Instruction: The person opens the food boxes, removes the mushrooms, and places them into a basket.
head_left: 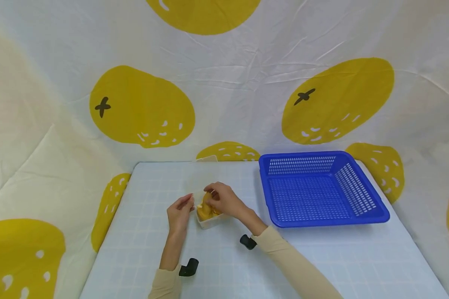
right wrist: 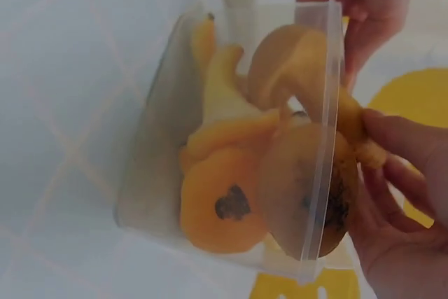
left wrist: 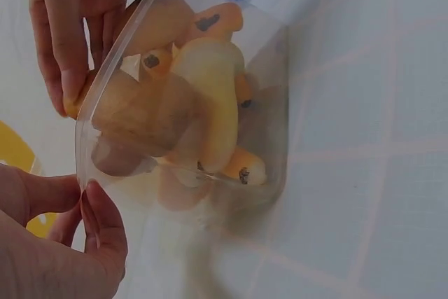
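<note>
A clear plastic box (head_left: 208, 223) stands on the table, filled with several yellow-orange, fruit-shaped pieces (left wrist: 213, 96), some round, some long and curved, with dark marks at their ends. My left hand (head_left: 180, 214) pinches the box's rim between thumb and fingers at its left side. From above, my right hand (head_left: 228, 201) reaches to the top of the box. Its thumb and fingers pinch a smooth yellow-brown piece with a narrow neck (right wrist: 350, 120), whose wider end sits inside the box. The lower pieces are seen blurred through the box wall.
A blue plastic basket (head_left: 307, 222) with slotted walls stands to the right of the box. Behind the box a see-through sheet with a pale edge (head_left: 208, 158) reaches the table's back edge. A white cloth with yellow fruit prints (head_left: 239, 108) hangs around the table (head_left: 134, 249).
</note>
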A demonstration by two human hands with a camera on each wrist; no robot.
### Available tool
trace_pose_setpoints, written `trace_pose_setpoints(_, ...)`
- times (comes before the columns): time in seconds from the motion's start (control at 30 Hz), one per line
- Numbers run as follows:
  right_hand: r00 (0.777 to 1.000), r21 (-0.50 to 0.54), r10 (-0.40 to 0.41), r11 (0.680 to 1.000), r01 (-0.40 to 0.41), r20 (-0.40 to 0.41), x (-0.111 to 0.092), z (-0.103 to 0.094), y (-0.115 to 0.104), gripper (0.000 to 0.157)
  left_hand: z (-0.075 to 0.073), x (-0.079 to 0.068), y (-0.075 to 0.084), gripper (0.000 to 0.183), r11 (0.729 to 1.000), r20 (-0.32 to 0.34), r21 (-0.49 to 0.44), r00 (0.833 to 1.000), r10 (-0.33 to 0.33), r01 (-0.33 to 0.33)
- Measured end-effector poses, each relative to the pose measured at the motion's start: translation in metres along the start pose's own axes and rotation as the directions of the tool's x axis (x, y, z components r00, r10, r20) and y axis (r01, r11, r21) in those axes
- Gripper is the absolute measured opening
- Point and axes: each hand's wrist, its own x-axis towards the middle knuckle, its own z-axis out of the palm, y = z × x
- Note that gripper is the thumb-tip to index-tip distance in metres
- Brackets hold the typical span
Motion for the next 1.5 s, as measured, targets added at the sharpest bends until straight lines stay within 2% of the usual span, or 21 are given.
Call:
trace_pose_setpoints(0.1, 1.0, 0.108, 0.018, 0.994, -0.02, 0.019, -0.002, 0.0, -0.001, 0.031, 0.0, 0.0, 0.001, 0.029, 1.0, -0.006, 0.0, 1.0, -0.009, 0.009)
trace_pose_setpoints(0.27, 0.998, 0.137, -0.022, 0.991, 0.014, 0.057, -0.005, -0.002, -0.001, 0.027, 0.002, 0.002, 0.002, 0.03, 0.999, -0.009, -0.007, 0.999, -0.035, 0.035)
trace_pose_setpoints(0.4, 0.999, 0.203, -0.036, 0.979, 0.033, 0.015, -0.005, -0.006, 0.0, 0.028, 0.004, 0.002, 0.004, 0.031, 0.999, -0.007, 0.0, 0.999, -0.045, 0.045)
trace_pose_setpoints(0.57, 0.999, 0.278, 0.018, 0.961, -0.009, -0.031, -0.005, -0.017, 0.0, 0.028, 0.006, 0.003, 0.004, 0.032, 0.999, -0.005, 0.006, 0.999, -0.048, 0.048)
trace_pose_setpoints(0.8, 0.991, 0.465, 0.127, 0.88, -0.1, -0.029, -0.011, -0.04, 0.002, 0.033, 0.008, 0.004, 0.004, 0.036, 0.997, -0.009, 0.035, 0.998, -0.069, 0.07)
trace_pose_setpoints(0.97, 0.983, 0.544, 0.183, 0.828, -0.139, -0.027, -0.014, -0.057, 0.002, 0.032, 0.007, 0.003, 0.003, 0.036, 0.996, -0.022, 0.028, 0.996, -0.089, 0.09)
trace_pose_setpoints(1.13, 0.974, 0.572, 0.224, 0.802, -0.169, -0.026, -0.017, -0.074, 0.007, 0.034, 0.005, 0.003, 0.003, 0.038, 0.994, -0.021, 0.017, 0.994, -0.109, 0.11)
trace_pose_setpoints(1.27, 0.969, 0.562, 0.246, 0.805, -0.191, -0.023, -0.021, -0.087, 0.011, 0.038, 0.004, 0.003, 0.004, 0.037, 0.992, -0.024, 0.008, 0.992, -0.127, 0.127)
trace_pose_setpoints(1.5, 0.953, 0.574, 0.301, 0.787, -0.227, -0.035, -0.028, -0.107, 0.022, 0.035, 0.003, 0.002, 0.004, 0.043, 0.991, 0.022, -0.048, 0.992, -0.127, 0.128)
